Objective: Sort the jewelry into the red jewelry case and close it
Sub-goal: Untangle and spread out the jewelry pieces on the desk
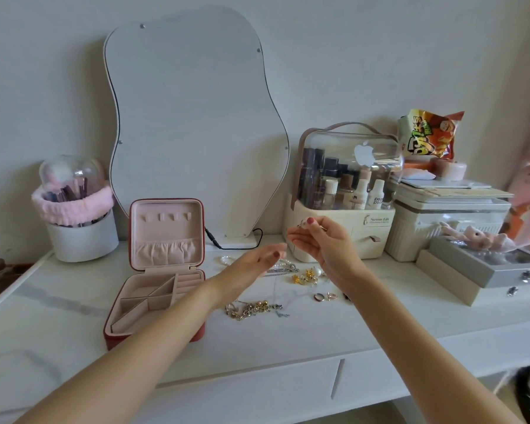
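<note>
Two bare hands hover over white surface [74, 301], w/ wavy mirror [196, 117] leaning on wall at back. Cosmetics organizer [343, 209] sits right of mirror, brush holder [80, 228] at far left. Red jewelry case [162, 270] stands open left of center, lid upright, pink compartments showing. Right hand [322, 243] raised in front of organizer, grip pinching a small jewelry piece [303, 222] btwn thumb & fingertips; can't tell what kind. Left hand [257, 261] just beside case, grip spread, fingers relaxed, holding nothing. Loose on surface right of case: chain pile [251, 309], gold earrings [306, 276], pearl strand [227, 260], rings [325, 296].
</note>
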